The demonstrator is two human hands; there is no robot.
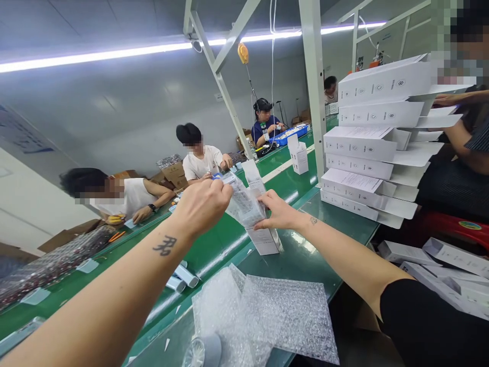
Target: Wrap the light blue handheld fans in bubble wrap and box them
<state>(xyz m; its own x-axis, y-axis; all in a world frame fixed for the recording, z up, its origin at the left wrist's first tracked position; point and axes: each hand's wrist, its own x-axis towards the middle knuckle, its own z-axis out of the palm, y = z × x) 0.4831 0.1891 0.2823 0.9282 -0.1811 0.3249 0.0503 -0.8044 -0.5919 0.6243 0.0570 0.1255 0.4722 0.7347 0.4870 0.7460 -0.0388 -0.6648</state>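
A bubble-wrap pouch (243, 203) with something pale and blue inside is partly in the mouth of an upright white box (264, 242), whose flap stands up. My left hand (210, 201) is closed in a fist on the top of the pouch. From the right, my right hand (281, 210) grips the box near its opening, thumb in front; its other fingers are partly hidden. In front of the box, loose bubble-wrap pouches (290, 311) lie on the green table, beside a pale blue round part (204, 350) with clear film.
White boxes (359, 148) with open flaps are stacked at right; more boxes (451, 265) lie below. Pale blue parts (183, 278) rest on the green conveyor (225, 239). Another white box (298, 154) stands farther back. A metal post (314, 92) rises behind. Several co-workers sit around.
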